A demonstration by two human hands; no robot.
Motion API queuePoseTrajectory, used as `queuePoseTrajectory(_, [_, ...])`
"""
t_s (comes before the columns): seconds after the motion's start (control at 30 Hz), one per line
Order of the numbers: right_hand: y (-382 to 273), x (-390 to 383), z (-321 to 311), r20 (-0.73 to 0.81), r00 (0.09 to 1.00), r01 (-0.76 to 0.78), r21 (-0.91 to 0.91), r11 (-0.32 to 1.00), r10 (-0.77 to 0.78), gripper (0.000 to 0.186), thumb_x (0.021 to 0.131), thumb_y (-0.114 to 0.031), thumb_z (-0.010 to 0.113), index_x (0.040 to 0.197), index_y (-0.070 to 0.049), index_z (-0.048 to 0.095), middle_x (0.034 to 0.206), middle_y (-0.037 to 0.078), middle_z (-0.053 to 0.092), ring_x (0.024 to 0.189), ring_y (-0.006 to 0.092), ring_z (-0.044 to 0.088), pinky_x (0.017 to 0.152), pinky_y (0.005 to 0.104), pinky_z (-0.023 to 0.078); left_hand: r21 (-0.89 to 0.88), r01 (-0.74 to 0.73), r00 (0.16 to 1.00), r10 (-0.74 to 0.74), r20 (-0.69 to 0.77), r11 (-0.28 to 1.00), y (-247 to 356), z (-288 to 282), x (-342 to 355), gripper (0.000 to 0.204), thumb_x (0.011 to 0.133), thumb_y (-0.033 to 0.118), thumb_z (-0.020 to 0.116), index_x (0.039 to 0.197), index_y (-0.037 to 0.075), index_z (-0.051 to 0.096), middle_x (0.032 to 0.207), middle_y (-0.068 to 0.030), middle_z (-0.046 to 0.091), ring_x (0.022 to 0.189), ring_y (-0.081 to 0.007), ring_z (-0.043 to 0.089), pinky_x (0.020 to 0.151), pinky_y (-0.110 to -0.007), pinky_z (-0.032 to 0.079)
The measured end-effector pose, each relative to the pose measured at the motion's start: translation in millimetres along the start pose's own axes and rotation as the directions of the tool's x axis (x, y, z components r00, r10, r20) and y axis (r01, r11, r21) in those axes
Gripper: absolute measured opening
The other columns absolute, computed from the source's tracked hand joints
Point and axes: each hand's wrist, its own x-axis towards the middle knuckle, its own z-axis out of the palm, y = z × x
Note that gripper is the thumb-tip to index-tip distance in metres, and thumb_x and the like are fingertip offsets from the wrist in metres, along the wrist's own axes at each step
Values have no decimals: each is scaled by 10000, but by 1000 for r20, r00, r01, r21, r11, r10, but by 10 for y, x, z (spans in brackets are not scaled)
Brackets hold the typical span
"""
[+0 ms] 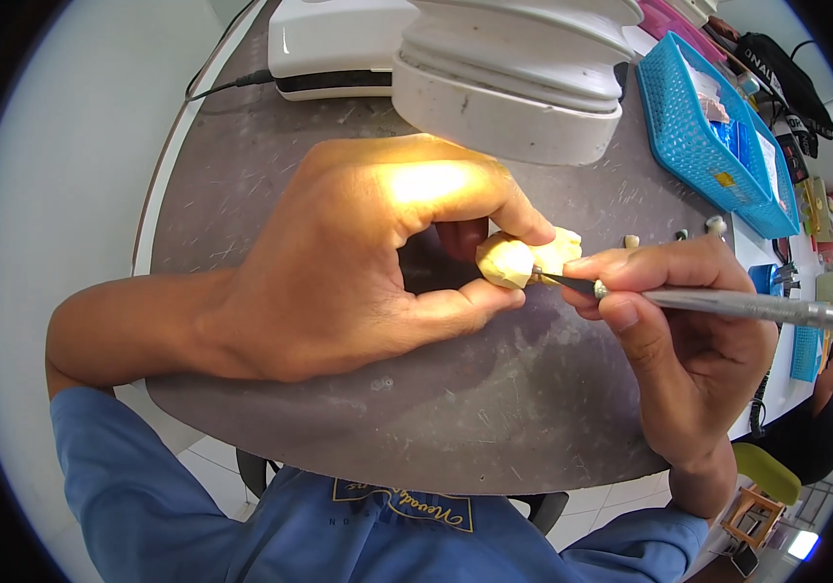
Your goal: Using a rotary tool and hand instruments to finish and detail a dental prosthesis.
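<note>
My left hand (339, 253) is pinched round a lumpy pale yellow piece (506, 260), which looks like plaster, with thumb and index finger at its sides and bright light across the knuckles. My right hand (688, 360) grips a slim silver-handled blade tool (747, 305) in a pen-like hold. The dark tip of the tool meets the yellow piece near its middle, and my right index finger is beside the piece's right part. A few small pale objects (632, 240) lie on the worn grey work surface (416, 408) just beyond my right hand.
A white lamp or device head (504, 117) hangs over the top centre, beside a white box (329, 49) with a cable. Blue baskets (679, 117) with packets stand at the upper right. Farther right, another person (815, 432) sits near a green chair (761, 464). A wall runs along the left.
</note>
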Motion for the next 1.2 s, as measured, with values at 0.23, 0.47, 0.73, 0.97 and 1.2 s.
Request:
queuePoseTrajectory(0.23, [-36,34,-55,96,987,144,-172,975,-128,91,838,-1,715,910,36,673,894,162,708,844,239,710,732,310,550,30,-52,998,52,-21,998,-2,42,-6,353,765,-59,759,1107,-33,674,1008,-152,698,884,-186,674,758,-278,524])
queuePoseTrajectory(0.47, [15,69,-85,121,954,299,-346,889,-273,171,729,19,743,895,3,702,926,161,722,797,251,720,693,295,553,-20,7,1000,-7,1,1000,5,41,-11,365,789,-68,732,1144,-32,658,1072,-147,674,979,-184,654,854,-292,509])
queuePoseTrajectory(0.73, [-9,36,-71,64,939,339,-336,879,-338,282,644,56,731,913,-29,727,860,164,705,717,236,691,617,303,528,-234,166,986,-156,60,958,40,25,5,348,863,-40,683,1204,-57,614,1171,-149,644,1084,-189,633,964,-320,498])
queuePoseTrajectory(0.97, [73,131,-152,122,930,365,-214,906,-346,232,705,33,722,933,-9,738,870,163,709,748,230,681,645,296,515,-378,189,982,-164,98,906,12,24,34,349,900,-14,657,1237,-69,584,1248,-173,628,1125,-200,626,994,-338,498])
queuePoseTrajectory(1.2, [105,151,-180,119,956,273,-44,961,-267,168,749,7,731,917,8,736,876,160,712,794,240,669,719,314,506,-441,156,983,-98,153,884,-42,8,62,333,915,-18,629,1241,-67,577,1272,-181,615,1149,-213,618,999,-346,500])
